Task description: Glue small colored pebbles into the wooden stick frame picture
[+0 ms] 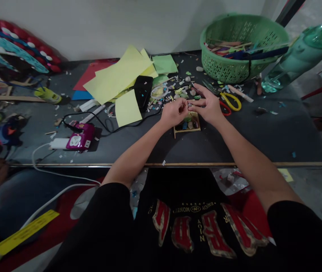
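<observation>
Over the middle of the dark table (262, 136), both forearms reach forward and converge, so the hands meet fingertip to fingertip. The left hand (173, 113) is curled, its thumb and fingers pinched shut on a small piece (189, 103) too tiny to identify. The right hand (209, 105) lies flatter, fingers stretched leftward to the same piece; whether it grips it cannot be told. Directly beneath them sits a small wooden tray (187, 125) filled with coloured pebbles. Just beside the right hand lie yellow-handled scissors (231, 101), with paper scraps (179, 88) scattered behind. Farther back stand a green basket (242, 49) and yellow paper sheets (119, 77); a magenta device (80, 139) lies well to the left.
</observation>
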Demonstrator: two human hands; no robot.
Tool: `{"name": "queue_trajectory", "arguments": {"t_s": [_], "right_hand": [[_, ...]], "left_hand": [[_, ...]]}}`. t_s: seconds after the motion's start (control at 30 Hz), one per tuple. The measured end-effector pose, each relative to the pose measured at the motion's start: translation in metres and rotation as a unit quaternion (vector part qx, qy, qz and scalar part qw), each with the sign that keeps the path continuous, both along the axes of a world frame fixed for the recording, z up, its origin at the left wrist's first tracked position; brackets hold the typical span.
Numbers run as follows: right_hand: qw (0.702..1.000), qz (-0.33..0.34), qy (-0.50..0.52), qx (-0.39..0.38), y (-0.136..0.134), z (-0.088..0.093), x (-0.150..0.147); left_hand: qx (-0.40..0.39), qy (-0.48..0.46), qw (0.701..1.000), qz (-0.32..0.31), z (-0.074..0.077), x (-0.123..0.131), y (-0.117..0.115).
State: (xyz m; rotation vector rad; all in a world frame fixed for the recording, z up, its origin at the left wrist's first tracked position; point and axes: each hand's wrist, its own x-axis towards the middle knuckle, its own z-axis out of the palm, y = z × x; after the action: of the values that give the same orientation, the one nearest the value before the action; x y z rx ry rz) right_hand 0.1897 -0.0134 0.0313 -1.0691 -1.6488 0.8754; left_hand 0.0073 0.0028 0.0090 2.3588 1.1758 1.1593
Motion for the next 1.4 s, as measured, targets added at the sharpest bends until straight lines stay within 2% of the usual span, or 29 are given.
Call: {"name": "queue_trajectory", "arguments": {"t_s": [0.33,0.6,0.93,1.2,1.4], "right_hand": [[0.998,0.023,0.045,-0.045,0.001,0.0,-0.002],[0.993,0.034,0.097,-0.057,0.004,-0.009,-0.002],[0.987,0.021,0.138,-0.074,0.007,-0.008,0.001],[0.971,0.015,0.207,-0.122,0.011,-0.02,-0.004],[0.959,0.008,0.24,-0.15,0.011,-0.021,-0.006]], "left_hand": [[-0.048,-0.089,0.994,-0.046,0.003,0.003,-0.001],[-0.065,-0.13,0.986,-0.077,0.002,0.004,0.001],[-0.096,-0.231,0.961,-0.119,-0.003,0.009,0.003],[-0.017,-0.149,0.985,-0.09,0.001,0.007,-0.005],[-0.03,-0.161,0.982,-0.096,-0.002,0.006,-0.005]]}}
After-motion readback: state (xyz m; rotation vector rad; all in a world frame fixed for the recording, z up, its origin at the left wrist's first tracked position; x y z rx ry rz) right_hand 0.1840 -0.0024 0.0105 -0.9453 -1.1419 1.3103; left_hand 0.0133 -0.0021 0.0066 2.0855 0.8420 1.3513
